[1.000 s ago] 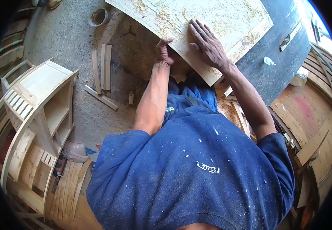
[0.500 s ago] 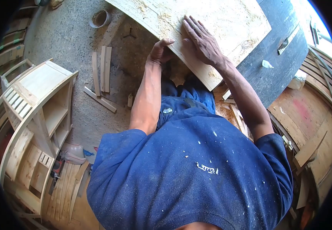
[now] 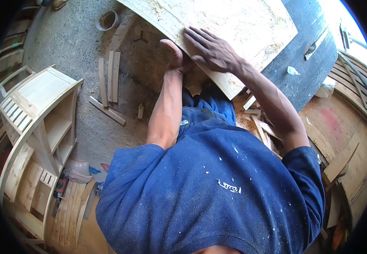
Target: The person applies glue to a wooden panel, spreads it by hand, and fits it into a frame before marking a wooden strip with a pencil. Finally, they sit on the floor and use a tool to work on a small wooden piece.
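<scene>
While the left hand (image 3: 176, 60) stands at the long left edge of a wooden panel (image 3: 251, 25), its thumb is raised and spread; the fingers are hidden, so I cannot tell whether they grip the wood. The right hand (image 3: 211, 51) is flattened palm down over that same edge, fingers straight and nearly together, opened out rather than curled; whether the palm touches the panel is unclear.

The panel is pale, flat and straight-sided, its face dusted with yellowish sawdust in rough patches. It lies in front of the person, over a dark, scuffed tabletop (image 3: 300, 86), with its left edge out above the floor. The long axis runs from upper left to lower right; a squared end faces lower right, one corner pointing toward the person's waist, and the far part leaves the frame.

On the gritty grey floor (image 3: 71, 46) sit a round tub (image 3: 100, 26) and slim wooden strips (image 3: 110, 78). Left of these stands a pale wooden cabinet (image 3: 47, 94) with bowed rails and slats.
</scene>
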`<state>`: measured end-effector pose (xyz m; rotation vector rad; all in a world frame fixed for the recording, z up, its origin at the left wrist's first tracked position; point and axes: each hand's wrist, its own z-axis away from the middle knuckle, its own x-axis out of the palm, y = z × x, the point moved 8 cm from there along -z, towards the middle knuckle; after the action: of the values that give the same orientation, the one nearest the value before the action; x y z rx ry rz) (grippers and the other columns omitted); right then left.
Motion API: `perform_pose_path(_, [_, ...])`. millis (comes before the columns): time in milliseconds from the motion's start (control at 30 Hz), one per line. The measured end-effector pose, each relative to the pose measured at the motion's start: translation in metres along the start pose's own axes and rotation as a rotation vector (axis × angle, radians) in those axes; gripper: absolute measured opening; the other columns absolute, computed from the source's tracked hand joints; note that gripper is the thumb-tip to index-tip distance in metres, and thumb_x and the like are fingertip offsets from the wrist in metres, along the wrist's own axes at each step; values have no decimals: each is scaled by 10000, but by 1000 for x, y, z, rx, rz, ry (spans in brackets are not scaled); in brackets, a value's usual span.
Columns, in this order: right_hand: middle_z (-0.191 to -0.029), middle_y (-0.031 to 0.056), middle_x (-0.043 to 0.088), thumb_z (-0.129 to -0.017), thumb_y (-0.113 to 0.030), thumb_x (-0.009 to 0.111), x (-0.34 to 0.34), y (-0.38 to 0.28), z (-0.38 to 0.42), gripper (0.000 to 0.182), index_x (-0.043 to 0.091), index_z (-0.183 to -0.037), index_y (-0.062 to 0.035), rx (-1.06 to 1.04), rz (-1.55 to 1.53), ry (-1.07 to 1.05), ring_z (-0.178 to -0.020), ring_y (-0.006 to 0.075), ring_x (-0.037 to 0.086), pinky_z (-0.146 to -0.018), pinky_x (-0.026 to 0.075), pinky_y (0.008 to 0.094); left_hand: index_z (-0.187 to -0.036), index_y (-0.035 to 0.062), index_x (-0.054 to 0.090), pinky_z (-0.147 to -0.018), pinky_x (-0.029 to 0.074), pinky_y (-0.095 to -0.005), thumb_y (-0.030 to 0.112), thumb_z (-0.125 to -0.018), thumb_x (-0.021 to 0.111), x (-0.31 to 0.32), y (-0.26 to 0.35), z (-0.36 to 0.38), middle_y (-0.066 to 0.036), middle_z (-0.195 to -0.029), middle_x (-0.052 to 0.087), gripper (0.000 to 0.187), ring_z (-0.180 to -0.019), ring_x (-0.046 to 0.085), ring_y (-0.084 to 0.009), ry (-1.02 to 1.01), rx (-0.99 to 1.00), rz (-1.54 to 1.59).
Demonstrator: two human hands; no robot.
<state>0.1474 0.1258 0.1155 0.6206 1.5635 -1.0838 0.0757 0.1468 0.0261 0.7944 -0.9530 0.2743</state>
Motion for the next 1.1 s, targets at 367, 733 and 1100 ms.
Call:
perform_pose_path(367, [-1634, 145, 286, -1021, -586, 367, 14, -12, 25, 758, 332, -1551, -46, 225, 53, 67, -1532, 274, 218, -1255, 134, 467, -1608, 122, 174, -1221, 246, -475, 999, -692, 231, -24, -39, -3, -140, -1645, 228, 1270, -1486, 273, -310, -169, -234, 447])
perform_pose_path(733, [-1675, 128, 168, -1025, -615, 326, 0, 16, 38, 634, 337, -1574, -299, 379, 147, 139, -1548, 279, 164, -1252, 59, 512, -1611, 129, 152, -1202, 280, -500, 1017, -666, 206, -9, -2, -3, -118, -1638, 244, 1298, -1476, 286, -313, -9, -21, -20])
perform_pose_path(1100, [-1456, 226, 491, -951, -290, 666, -30, 40, 145, 579, 471, -1467, -114, 724, 63, 560, -1336, 351, 475, -1148, 310, 518, -1609, 114, 150, -1212, 252, -493, 1013, -702, 192, -19, -7, -7, -107, -1642, 230, 1278, -1467, 285, -298, 27, -18, -29])
